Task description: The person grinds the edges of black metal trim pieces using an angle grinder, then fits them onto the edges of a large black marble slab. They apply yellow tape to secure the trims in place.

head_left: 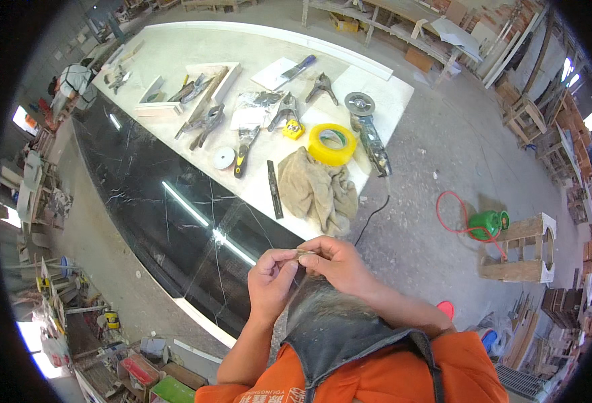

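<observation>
My left hand (272,279) and my right hand (337,263) meet just past the near edge of a black polished slab (175,201) with white veins. Both are closed, thumbs and fingertips pinching a small thin brownish piece (303,254) between them; its kind is too small to make out. Beyond them, a crumpled beige rag (316,188) lies on the white tabletop (255,188). A dark narrow bar (274,190) lies left of the rag. Behind it sits a roll of yellow tape (332,144).
Farther along lie an angle grinder (373,141), a yellow tape measure (293,129), a scraper (244,151), a spring clamp (321,89), a brush (297,70) and a white open frame (188,91) holding tools. On the floor at right, a green gas cylinder (487,224) with red hose stands beside a wooden stand (521,250).
</observation>
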